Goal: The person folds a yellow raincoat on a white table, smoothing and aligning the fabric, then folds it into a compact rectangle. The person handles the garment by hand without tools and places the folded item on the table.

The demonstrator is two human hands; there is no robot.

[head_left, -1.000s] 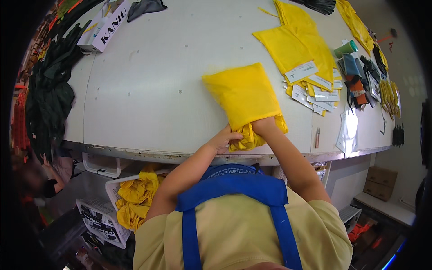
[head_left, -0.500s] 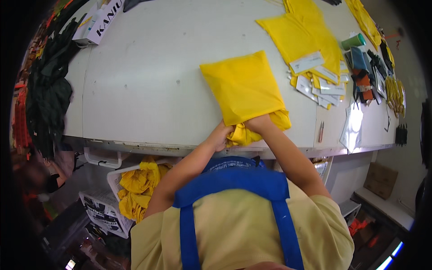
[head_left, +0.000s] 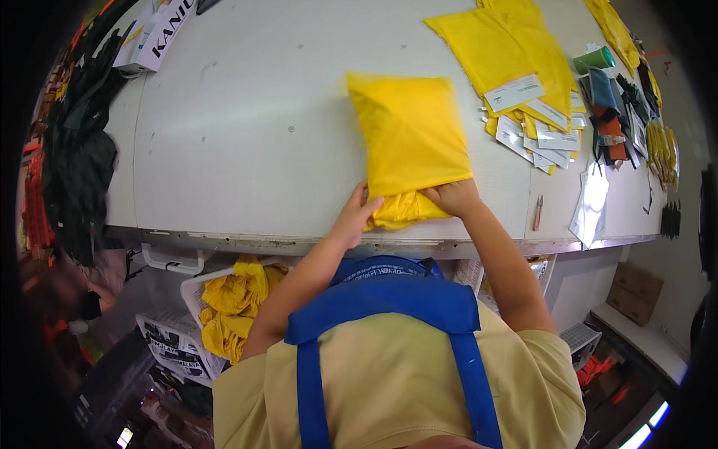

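A plump yellow fabric pouch (head_left: pixel 413 135) lies on the white table before me, its opening toward my body. Crumpled yellow fabric (head_left: pixel 400 212) bulges out of that opening. At the near left corner, my left hand (head_left: pixel 356 215) is closed on the pouch, thumb on top of the crumpled fabric and the other fingers mostly hidden. My right hand (head_left: pixel 455 197) grips the near right corner. Its fingertips are tucked under the pouch's upper layer, against the crumpled fabric, and are partly out of sight.
Flat yellow pouches (head_left: pixel 523 52) and white printed cards (head_left: pixel 516 93) lie to the right. Snips (head_left: pixel 538 212) rest near the front edge, beside a clear plastic sleeve (head_left: pixel 589 203). Dark green garments (head_left: pixel 81 157) hang over the left side. Below the table stands a white basket (head_left: pixel 193 298) of yellow fabric.
My hands have moved apart, the right one to the opening's right corner. The pouch has turned a little and sits straighter, and the crumpled fabric is more tucked in.
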